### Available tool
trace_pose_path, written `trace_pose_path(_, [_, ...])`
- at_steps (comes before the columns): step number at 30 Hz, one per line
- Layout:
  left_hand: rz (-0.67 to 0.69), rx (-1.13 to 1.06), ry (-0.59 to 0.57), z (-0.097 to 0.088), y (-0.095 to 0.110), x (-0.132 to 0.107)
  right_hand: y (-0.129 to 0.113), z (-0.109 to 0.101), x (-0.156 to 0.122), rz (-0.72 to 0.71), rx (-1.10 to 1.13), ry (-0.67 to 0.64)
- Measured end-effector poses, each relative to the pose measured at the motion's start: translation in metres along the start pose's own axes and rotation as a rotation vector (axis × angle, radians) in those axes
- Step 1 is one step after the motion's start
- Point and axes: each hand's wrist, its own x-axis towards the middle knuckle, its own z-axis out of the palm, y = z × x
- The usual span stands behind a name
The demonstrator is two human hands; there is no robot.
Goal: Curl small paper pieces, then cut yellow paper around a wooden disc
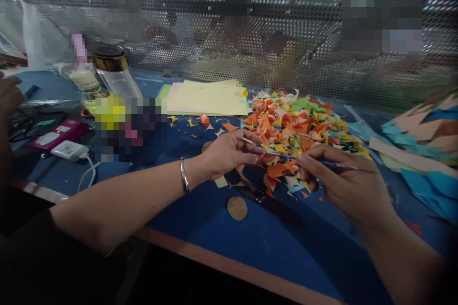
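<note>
My right hand (332, 171) pinches a thin blue stick (282, 156), brush-like in shape, held almost level above the table. The stick's far end reaches between the thumb and fingers of my left hand (229, 152), which are closed about it; the tip itself is hidden. Just behind both hands lies a heap of cut paper scraps (286, 124), mostly orange, with yellow, green and pink. Below them are a dark-handled tool that looks like scissors (275, 206) and a round brown disc (237, 208).
A stack of coloured paper sheets (211, 97) lies at the back. To the left are a lidded clear jar (119, 74), a magenta box (59, 134) and a white plug with cable (69, 150). Folded blue paper (427, 190) is at right. Perforated metal (200, 33) stands behind; another person's hand (10, 93) shows far left.
</note>
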Motion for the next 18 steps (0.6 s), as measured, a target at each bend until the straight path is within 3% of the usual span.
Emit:
trace_pose_path(7, [-0.019, 0.021, -0.043, 0.0028, 0.0016, -0.0003, 0.0021, -0.0025, 0.0001, 0.003, 0.028, 0.0])
trace_pose_path(18, [-0.032, 0.105, 0.058, 0.0064, 0.0043, -0.0027, 0.0015, -0.0033, 0.0009, -0.053, 0.074, 0.014])
